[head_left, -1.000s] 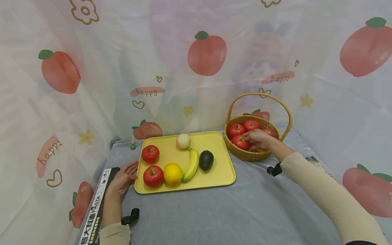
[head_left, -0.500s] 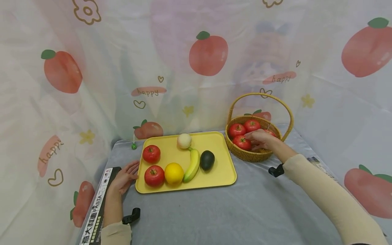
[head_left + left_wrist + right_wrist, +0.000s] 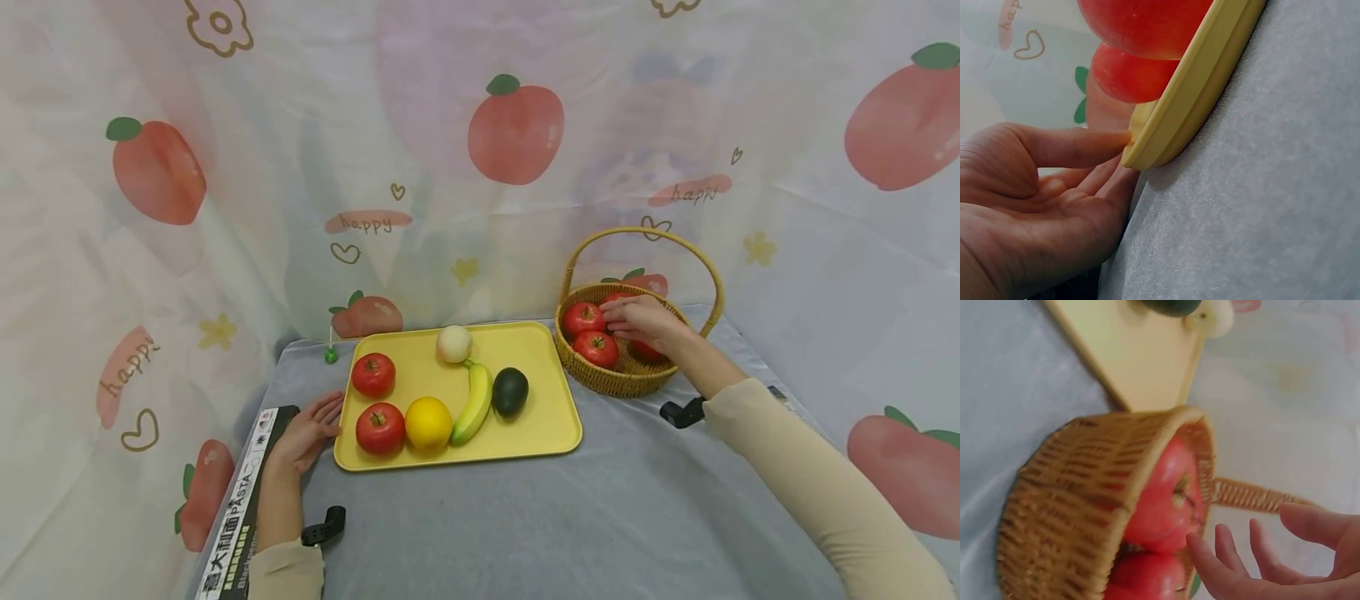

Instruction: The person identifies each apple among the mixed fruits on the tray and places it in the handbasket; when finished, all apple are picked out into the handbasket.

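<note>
My left hand (image 3: 303, 437) is at the left edge of the yellow tray (image 3: 540, 417); in the left wrist view its thumb lies on the tray's rim (image 3: 1169, 119), with the other fingers at its underside. My right hand (image 3: 648, 323) hovers over the wicker basket (image 3: 618, 383), fingers apart and holding nothing. Several red apples lie in the basket, one at its left (image 3: 583, 319) and one at the front (image 3: 596, 350). In the right wrist view, the fingertips are beside a red apple (image 3: 1163, 500). My hand partly covers the apples at the back and right.
On the tray are two red apples (image 3: 373, 375), an orange (image 3: 428, 423), a banana (image 3: 474, 404), a dark green avocado (image 3: 510, 392) and a pale peach (image 3: 454, 343). A pasta box (image 3: 240, 508) lies along the table's left edge. The basket's handle (image 3: 651, 232) arches overhead.
My right hand has risen a little from the front of the basket towards the back, its fingers now straighter and off the front apple. The left hand has stayed at the tray's edge.
</note>
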`<state>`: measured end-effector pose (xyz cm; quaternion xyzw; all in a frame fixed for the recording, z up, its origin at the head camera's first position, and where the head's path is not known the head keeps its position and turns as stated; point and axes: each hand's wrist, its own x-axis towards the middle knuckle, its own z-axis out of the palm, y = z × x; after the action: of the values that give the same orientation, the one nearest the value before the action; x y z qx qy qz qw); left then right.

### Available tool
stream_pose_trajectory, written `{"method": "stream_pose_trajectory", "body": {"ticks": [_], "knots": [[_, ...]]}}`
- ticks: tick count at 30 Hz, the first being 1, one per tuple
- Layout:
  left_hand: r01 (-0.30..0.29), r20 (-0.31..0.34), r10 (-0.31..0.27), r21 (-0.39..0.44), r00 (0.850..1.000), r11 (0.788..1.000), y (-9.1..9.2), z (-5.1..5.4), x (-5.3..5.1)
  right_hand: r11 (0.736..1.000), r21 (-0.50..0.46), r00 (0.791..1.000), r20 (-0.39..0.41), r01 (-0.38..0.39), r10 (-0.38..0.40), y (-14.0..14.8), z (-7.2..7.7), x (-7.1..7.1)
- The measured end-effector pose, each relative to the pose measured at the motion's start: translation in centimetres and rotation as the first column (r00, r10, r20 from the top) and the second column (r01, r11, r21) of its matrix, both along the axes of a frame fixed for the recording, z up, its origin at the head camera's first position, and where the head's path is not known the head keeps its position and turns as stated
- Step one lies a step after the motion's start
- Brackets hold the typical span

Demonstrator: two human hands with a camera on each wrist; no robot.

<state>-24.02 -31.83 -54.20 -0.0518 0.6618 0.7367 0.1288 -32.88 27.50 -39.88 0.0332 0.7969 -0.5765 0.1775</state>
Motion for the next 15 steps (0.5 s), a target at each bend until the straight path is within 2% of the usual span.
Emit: {"method": "stream_pose_trajectory", "body": {"ticks": [7,15], "knots": [[-0.018,0.014,0.018,0.006,1.0,1.0,0.0,0.0,0.0,0.999,0.022,0.997,-0.06,-0.047,0.048,-2.6,0.8,0.4],[0.0,-0.032,0.001,0.025,0.999,1.0,0.2,0.0,0.2,0.993,-0.08,0.996,-0.028,-0.09,0.088,-6.1,1.0,0.0]]}}
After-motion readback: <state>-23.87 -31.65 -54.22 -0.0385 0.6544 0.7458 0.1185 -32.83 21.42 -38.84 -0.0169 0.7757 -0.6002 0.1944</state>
